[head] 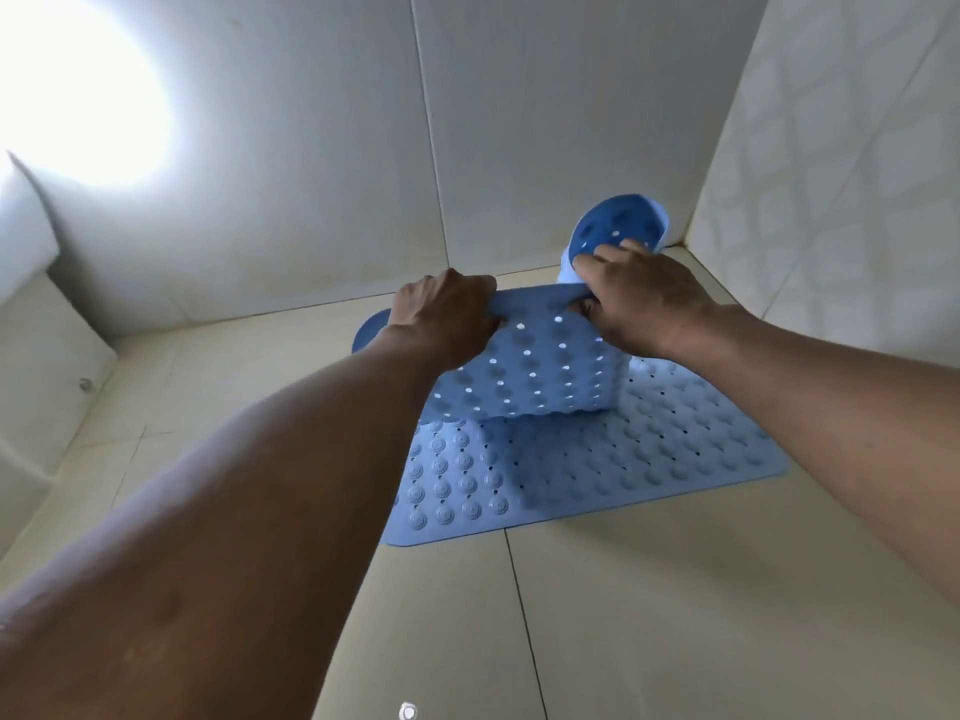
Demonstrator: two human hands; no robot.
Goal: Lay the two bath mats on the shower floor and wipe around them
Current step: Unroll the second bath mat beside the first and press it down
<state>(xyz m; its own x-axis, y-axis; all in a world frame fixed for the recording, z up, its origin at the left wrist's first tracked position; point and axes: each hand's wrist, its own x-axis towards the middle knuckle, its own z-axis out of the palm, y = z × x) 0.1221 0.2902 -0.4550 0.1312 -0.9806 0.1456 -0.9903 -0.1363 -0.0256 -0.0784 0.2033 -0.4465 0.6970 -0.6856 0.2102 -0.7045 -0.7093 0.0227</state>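
A light blue rubber bath mat [597, 470] with bumps and small holes lies partly unrolled on the cream tiled shower floor [649, 615]. Its far part stands up as a curled roll [540, 371]. My left hand [447, 317] grips the top edge of that roll on the left. My right hand [639, 298] grips the roll's top on the right. A darker blue curled end [618, 226] rises behind my right hand by the corner. A dark blue rounded edge [371, 330] shows on the floor behind my left wrist; I cannot tell which mat these belong to.
Grey-white tiled walls [311, 174] close the far side and the right [841, 174]. A white raised ledge [47, 366] runs along the left. Strong glare [78, 85] fills the upper left. A small shiny fitting [408, 711] sits at the bottom edge.
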